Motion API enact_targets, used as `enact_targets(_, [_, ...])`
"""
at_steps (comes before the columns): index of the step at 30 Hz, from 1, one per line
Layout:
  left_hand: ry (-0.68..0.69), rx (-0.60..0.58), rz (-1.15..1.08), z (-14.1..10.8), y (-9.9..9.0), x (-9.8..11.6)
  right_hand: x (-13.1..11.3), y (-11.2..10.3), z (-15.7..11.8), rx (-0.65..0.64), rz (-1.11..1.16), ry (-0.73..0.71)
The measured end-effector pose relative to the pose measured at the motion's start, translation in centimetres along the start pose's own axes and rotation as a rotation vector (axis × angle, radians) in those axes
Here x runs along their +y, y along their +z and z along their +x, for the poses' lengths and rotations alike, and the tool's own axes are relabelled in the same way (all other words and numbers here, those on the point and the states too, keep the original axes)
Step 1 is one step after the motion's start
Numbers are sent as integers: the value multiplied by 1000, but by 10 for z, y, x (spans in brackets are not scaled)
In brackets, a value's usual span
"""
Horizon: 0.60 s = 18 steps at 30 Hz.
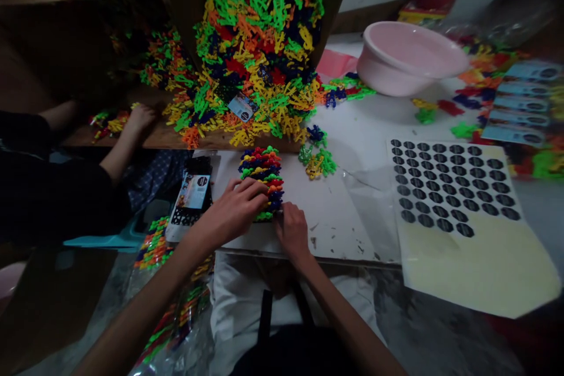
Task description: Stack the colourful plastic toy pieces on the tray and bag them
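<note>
A neat block of small plastic figures (264,165), in rows of blue, red, yellow, green and orange, lies on the white table before me. My left hand (238,207) reaches over its left side, fingers bent on top of the figures. At the block's lower right corner, my right hand (292,229) is closed with its fingertips against the edge; they partly hide what they touch. Left of the block lie black patterned cards with a blue-and-white printed label (194,191). A few loose figures (318,158) sit to the right.
A large heap of loose figures (259,41) spills from a cardboard box behind. A pink basin (409,61) stands at the back right, near blue cards (520,103). A sheet of black stickers (467,264) overhangs the table's front edge. A co-worker's hand (140,118) is at left.
</note>
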State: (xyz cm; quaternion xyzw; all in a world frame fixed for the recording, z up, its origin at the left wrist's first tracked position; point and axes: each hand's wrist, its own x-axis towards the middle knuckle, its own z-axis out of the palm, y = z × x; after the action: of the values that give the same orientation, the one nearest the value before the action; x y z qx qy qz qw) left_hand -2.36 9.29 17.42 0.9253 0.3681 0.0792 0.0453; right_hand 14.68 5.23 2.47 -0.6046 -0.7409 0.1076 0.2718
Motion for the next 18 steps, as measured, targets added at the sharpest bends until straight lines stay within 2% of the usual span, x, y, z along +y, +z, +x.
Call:
enact_targets(6, [-126, 109, -60, 7, 11, 14, -3, -1, 3, -28, 1, 43])
enact_targets(13, [-211, 98, -85, 12, 18, 17, -6, 6, 4, -45, 19, 93])
enact_targets(16, [-236, 82, -76, 15, 21, 16, -6, 8, 5, -85, 43, 136])
enact_targets(18, [-240, 117, -98, 15, 24, 15, 3, 4, 9, -154, 128, 131])
